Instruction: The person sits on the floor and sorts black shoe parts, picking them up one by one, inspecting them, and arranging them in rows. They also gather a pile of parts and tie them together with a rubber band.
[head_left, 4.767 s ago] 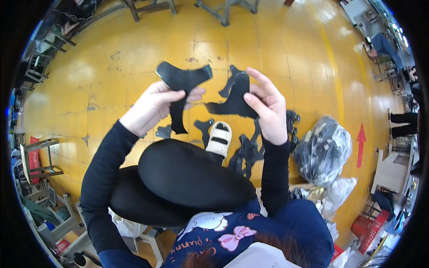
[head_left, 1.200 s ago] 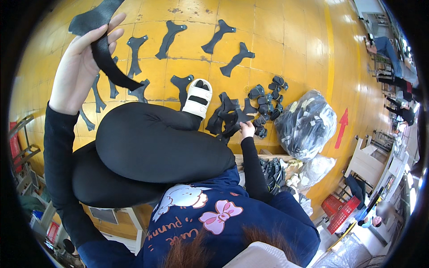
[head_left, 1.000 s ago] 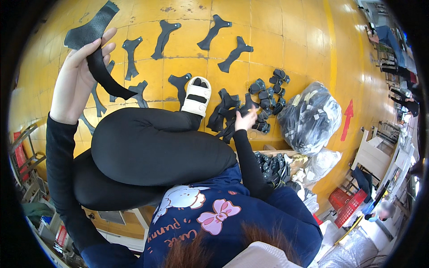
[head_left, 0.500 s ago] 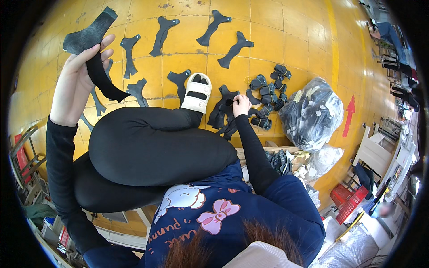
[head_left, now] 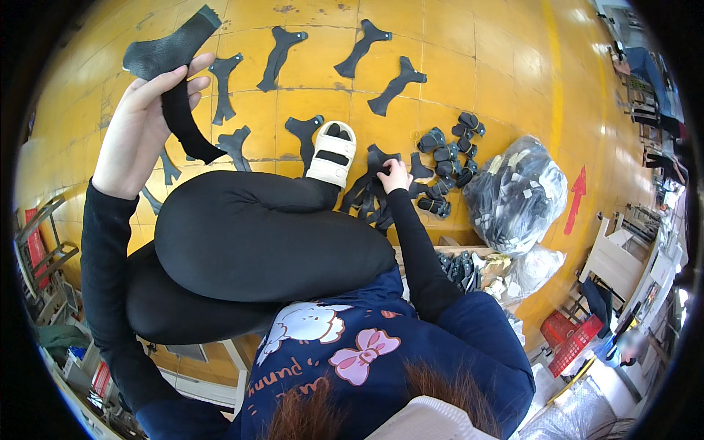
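My left hand [head_left: 143, 117], raised at the upper left, grips a black leather-like piece [head_left: 165, 51] between thumb and fingers. This piece is broad at the top, and a long narrow strap hangs from it past the palm. By my foot, my right hand [head_left: 397, 177] is down at a loose pile of similar black pieces [head_left: 358, 196]. Its fingers are pinched at the upper edge of the pile and appear to hold one of the pieces. My own arm and hand cover part of that pile.
Several Y-shaped black pieces [head_left: 281, 57] lie spread over the yellow tiled floor [head_left: 499, 81]. Tied black bundles [head_left: 445, 154] sit right of the pile, beside a bulging clear plastic bag [head_left: 519, 194]. My foot wears a cream sandal [head_left: 331, 163]. Red crates [head_left: 576, 341] stand lower right.
The whole view has shifted slightly, moving the floor pieces to the right in the picture. My left hand still holds its piece; the right stays at the pile.
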The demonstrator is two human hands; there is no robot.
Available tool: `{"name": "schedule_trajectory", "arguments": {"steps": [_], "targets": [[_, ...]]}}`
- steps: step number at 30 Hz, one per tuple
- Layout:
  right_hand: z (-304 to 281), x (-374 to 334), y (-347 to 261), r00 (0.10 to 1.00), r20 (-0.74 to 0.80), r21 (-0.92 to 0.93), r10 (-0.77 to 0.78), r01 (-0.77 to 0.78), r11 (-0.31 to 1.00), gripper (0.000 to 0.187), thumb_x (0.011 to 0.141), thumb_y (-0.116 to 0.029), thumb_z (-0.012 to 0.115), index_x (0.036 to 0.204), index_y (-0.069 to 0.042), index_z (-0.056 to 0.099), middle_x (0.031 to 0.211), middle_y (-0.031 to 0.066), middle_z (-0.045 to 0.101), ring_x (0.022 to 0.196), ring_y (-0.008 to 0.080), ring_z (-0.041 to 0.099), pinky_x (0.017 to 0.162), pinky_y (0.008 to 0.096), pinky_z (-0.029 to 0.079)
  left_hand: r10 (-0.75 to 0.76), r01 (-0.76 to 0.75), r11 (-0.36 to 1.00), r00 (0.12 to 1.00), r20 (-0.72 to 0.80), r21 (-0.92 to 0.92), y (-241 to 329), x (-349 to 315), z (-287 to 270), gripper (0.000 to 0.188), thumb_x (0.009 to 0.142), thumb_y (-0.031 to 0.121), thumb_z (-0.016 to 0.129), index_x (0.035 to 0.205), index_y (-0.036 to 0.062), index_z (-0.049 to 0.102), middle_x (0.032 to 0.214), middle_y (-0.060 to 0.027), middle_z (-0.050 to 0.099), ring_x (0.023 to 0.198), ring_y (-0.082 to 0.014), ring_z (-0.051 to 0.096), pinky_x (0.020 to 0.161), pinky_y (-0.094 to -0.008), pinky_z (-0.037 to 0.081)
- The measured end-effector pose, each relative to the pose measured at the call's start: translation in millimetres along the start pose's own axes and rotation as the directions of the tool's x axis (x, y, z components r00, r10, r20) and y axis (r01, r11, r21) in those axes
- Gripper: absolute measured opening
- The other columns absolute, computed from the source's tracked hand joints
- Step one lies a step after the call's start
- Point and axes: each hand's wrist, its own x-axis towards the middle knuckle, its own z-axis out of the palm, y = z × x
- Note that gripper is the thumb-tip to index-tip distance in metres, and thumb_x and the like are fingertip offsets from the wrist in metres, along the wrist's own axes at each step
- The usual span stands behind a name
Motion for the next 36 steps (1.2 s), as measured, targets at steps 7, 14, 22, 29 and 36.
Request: {"name": "schedule_trajectory", "arguments": {"steps": [7, 14, 22, 29, 36], "targets": [[3.9, -16.1, 5.2, 0.985, -0.139, -0.001, -0.103, 0.104, 0.995, 0.007, 0.072, -0.012, 0.061, 0.077, -0.017, 0.064, 0.094, 0.0040, 0.057, 0.098, 0.0207, 0.053, 0.092, 0.0442, 0.027, -0.011, 0.012, 0.999, 0.999, -0.041, 0.031, -4.5, 2.4, -5.7, 0.014, 0.091, 0.014, 0.052, 0.095, 0.0008, 0.052, 0.120, -0.0120, 0.059, 0.103, -0.0156, 0.058, 0.093, -0.0282, 0.041], [0.4, 1.4, 6.5, 0.999, -0.045, -0.021, -0.023, 0.022, 1.000, 0.048, 0.077, -0.018, 0.066, 0.121, -0.023, 0.049, 0.095, 0.0071, 0.061, 0.097, 0.0201, 0.056, 0.090, 0.0461, 0.029, -0.027, 0.028, 0.999, 1.000, -0.015, 0.042, -5.6, 4.0, -4.5, 0.019, 0.090, 0.014, 0.052, 0.101, -0.0020, 0.053, 0.120, -0.0114, 0.059, 0.102, -0.0149, 0.058, 0.093, -0.0278, 0.041], [-25.9, -11.7, -18.9, 0.931, -0.247, -0.192, -0.269, 0.225, 0.955, 0.015, 0.070, -0.016, 0.068, 0.084, -0.014, 0.063, 0.103, 0.0063, 0.056, 0.110, 0.0244, 0.047, 0.097, 0.0478, 0.026, -0.032, 0.034, 0.999, 0.999, -0.036, 0.041, -6.1, 2.9, -5.6, 0.020, 0.090, 0.015, 0.052, 0.101, -0.0019, 0.053, 0.120, -0.0107, 0.060, 0.101, -0.0148, 0.058, 0.093, -0.0277, 0.041], [-7.0, 5.8, 22.2, 0.991, -0.014, 0.427, 0.133, -0.114, 0.897, 0.016, 0.080, -0.022, 0.058, 0.084, -0.008, 0.066, 0.069, 0.0125, 0.066, 0.077, 0.0272, 0.064, 0.093, 0.0409, 0.038, -0.032, 0.033, 0.998, 0.999, -0.027, 0.052, -6.7, 6.5, -3.2, 0.022, 0.091, 0.015, 0.052, 0.105, -0.0021, 0.053, 0.119, -0.0110, 0.060, 0.101, -0.0150, 0.058, 0.093, -0.0277, 0.041], [-14.9, 17.5, 3.0, 0.994, -0.102, -0.151, 0.029, -0.044, 0.988, 0.052, 0.072, -0.020, 0.074, 0.117, -0.018, 0.049, 0.115, 0.0121, 0.054, 0.109, 0.0295, 0.052, 0.086, 0.0458, 0.042, -0.004, 0.004, 0.999, 1.000, -0.002, 0.040, -7.0, -0.1, -0.2, 0.023, 0.091, 0.013, 0.050, 0.108, -0.0022, 0.053, 0.119, -0.0124, 0.059, 0.100, -0.0153, 0.058, 0.090, -0.0270, 0.043]]}}
